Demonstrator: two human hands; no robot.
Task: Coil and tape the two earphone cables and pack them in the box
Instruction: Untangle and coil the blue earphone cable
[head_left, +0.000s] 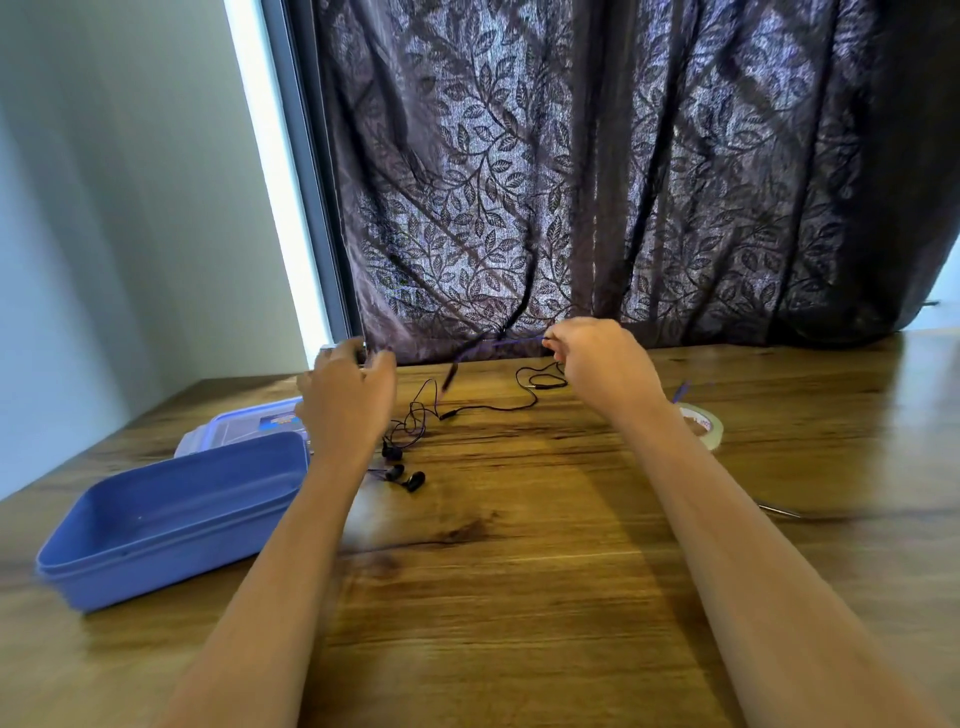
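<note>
Here: a dark leaf-patterned curtain (623, 182) hangs behind everything, far side of the box. A wooden table (519, 597) carries all the things.

The box (171, 519) is blue plastic, open, with nothing visible inside; it sits at the table's left edge. Its lid (244, 421) lies flat just behind the box, touching or nearly so, partly hidden by the left forearm.

The left hand (348, 400) is raised behind the box's right end, back toward the camera. Its fingers are loosely bent and blurred, so I cannot tell whether it holds anything. The right hand (602, 364) is well right of the box and also raised, its thumb and fingertips pinching the end of the purple cable (514, 341).

A tape (706, 423) roll, pale, lies flat far right of the box and is half hidden by the right forearm.

The purple cable runs taut from the right hand toward the box, sloping down, and its dark tip hangs clear of the table. The black cable (488, 408) lies loose on the table right of the box, uncoiled, in tangled loops between the two hands.

The earbuds (410, 480), black, lie on the table just right of the box, beside the left forearm.
</note>
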